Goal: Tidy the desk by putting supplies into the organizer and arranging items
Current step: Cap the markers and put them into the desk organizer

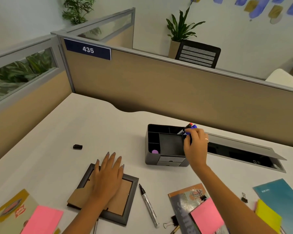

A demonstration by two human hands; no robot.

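Note:
A dark grey desk organizer (150, 157) with several compartments stands mid-desk; a purple item lies in its front-left slot. My right hand (195, 146) reaches over its right rear corner, fingers closed on a blue-capped marker (190, 128) standing among other markers there. My left hand (107, 176) lies flat, fingers spread, on a face-down picture frame (130, 200). An uncapped silver marker (149, 206) lies right of the frame. A black cap (77, 146) sits alone to the left.
Pink sticky pads (206, 215) (42, 220), a yellow pad (267, 215), a teal booklet (281, 195), a magazine (183, 205), binder clips (243, 198) (170, 222) and a yellow box (8, 206) crowd the near edge. An open cable tray (243, 154) lies right of the organizer. Partitions wall the desk.

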